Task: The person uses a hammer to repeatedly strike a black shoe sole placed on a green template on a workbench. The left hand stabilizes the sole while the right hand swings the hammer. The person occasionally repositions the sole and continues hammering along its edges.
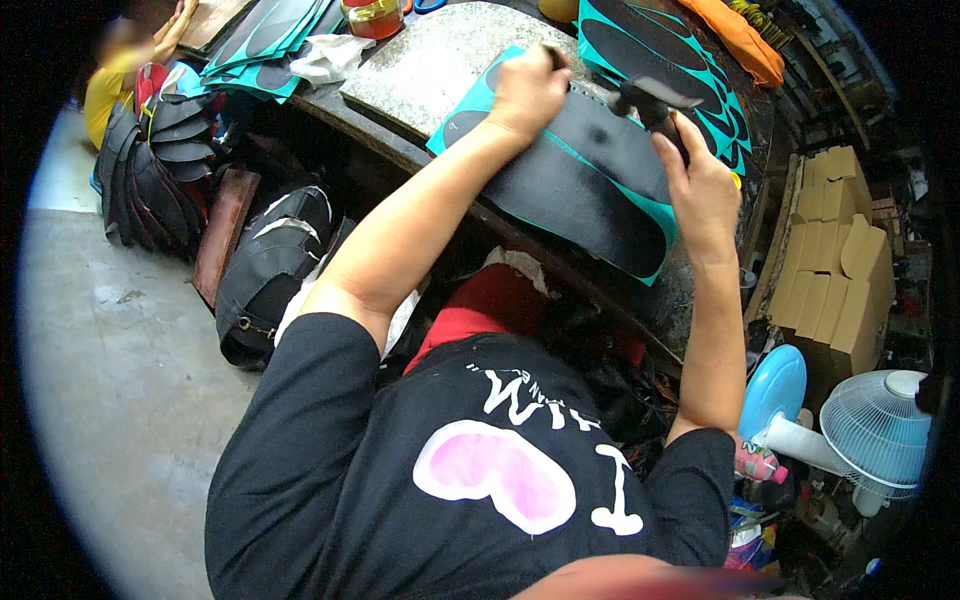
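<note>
A teal sheet with large black oval pieces (575, 205) lies at the table's front edge, partly over a pale stone slab (430, 65). Above the sheet's far left part, my left hand (530, 95) is closed in a fist around a small dark tool (555, 58), its kind mostly hidden by the fingers. My right hand (703, 190) grips the handle of a hammer (655, 98), whose dark head is raised over the sheet's right side. More black pieces on teal sheets (665, 50) lie just beyond the hammer.
More teal sheets (265, 45), a crumpled white cloth (330, 58) and a jar (373, 17) sit at the far left. Cardboard boxes (835, 260) and a fan (875, 430) stand at right. Black curved pieces (150, 165) and another person (110, 80) are at left.
</note>
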